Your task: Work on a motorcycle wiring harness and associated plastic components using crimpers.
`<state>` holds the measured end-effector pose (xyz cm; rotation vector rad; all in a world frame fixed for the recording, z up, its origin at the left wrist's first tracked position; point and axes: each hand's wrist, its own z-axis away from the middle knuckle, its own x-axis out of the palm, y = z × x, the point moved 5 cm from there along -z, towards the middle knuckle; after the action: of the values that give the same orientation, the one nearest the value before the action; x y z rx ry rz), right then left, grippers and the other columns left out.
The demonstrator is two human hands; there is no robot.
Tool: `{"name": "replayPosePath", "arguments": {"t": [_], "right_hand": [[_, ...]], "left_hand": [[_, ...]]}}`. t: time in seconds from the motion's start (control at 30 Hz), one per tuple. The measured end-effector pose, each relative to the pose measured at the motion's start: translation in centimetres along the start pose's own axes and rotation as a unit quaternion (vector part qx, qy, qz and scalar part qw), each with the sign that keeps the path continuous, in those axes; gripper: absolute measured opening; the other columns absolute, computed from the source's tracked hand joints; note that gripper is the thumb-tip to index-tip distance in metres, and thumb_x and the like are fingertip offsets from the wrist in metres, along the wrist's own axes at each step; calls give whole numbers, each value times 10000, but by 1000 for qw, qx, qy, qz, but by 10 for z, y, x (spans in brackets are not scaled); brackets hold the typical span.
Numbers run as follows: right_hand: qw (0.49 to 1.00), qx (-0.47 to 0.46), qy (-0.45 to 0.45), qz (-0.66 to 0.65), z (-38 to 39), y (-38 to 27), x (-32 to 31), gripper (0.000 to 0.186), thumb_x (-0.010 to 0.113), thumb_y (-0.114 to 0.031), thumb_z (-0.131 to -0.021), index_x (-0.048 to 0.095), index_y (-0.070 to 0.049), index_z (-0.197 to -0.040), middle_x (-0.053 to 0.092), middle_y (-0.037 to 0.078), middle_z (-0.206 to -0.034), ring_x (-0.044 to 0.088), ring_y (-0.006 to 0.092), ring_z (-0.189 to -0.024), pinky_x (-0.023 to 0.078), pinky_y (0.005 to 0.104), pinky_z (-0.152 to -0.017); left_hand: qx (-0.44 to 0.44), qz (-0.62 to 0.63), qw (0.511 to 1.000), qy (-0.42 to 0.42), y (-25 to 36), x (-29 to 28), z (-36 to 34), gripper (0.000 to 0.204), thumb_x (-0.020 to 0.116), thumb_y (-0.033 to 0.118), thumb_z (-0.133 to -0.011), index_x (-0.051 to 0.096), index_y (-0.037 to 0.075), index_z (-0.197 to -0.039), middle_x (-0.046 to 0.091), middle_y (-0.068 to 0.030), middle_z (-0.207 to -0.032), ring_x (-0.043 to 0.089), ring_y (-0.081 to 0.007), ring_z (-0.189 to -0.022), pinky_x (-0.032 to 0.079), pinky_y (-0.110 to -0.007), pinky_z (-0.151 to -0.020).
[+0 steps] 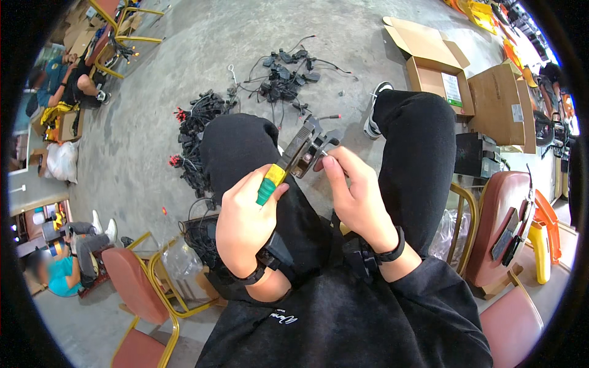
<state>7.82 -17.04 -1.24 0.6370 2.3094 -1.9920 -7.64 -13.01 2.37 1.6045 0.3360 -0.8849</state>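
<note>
the grey concrete floor [350,55] is the largest thing here, and it spreads far ahead of the seated person. on the right, beyond the knee, is an open cardboard box [424,40], and nearer on that side stands a chair with reddish padding [494,208]. on the floor, at the left of the legs, lies a long pile of black cables [195,132] with some red tips; a second, looser cable heap [282,83] is farther ahead. above the lap both hands meet. the left hand [245,214] is wrapped around the green and yellow handle of a hand tool [270,184], whose dark metal head points away and to the right. the right hand [361,199] has thumb and forefinger pinched upon a small dark part [319,149] at this head; i cannot tell if the part is separate or belongs to the tool. in my judgement, the step in hand is fine work at the tool's head, and the next move calls for a steady left hold and small, careful motion of the right fingertips.
</note>
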Motion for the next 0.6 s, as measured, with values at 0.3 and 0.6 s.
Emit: {"name": "replayPosePath", "arguments": {"t": [0.3, 0.6], "right_hand": [[734, 305, -116, -596, 10, 12, 25, 311, 346, -296, -979, 461, -64, -807, 339, -38, -539, 306, 68, -453, 266, 229, -464], [714, 324, -136, -605, 13, 12, 24, 247, 356, -228, -974, 463, -86, -802, 387, -17, -537, 351, 109, -411, 270, 242, -414]], "left_hand": [[-2, 11, 1000, -1, -2, 1, -1, 256, 688, 31, -730, 586, -44, -953, 618, -197, -834, 606, -363, -739, 485, -352, -651], [-8, -1, 1000, -4, -1, 2, 0, 251, 683, 37, -735, 588, -35, -956, 618, -197, -849, 607, -364, -752, 485, -356, -655]]}}
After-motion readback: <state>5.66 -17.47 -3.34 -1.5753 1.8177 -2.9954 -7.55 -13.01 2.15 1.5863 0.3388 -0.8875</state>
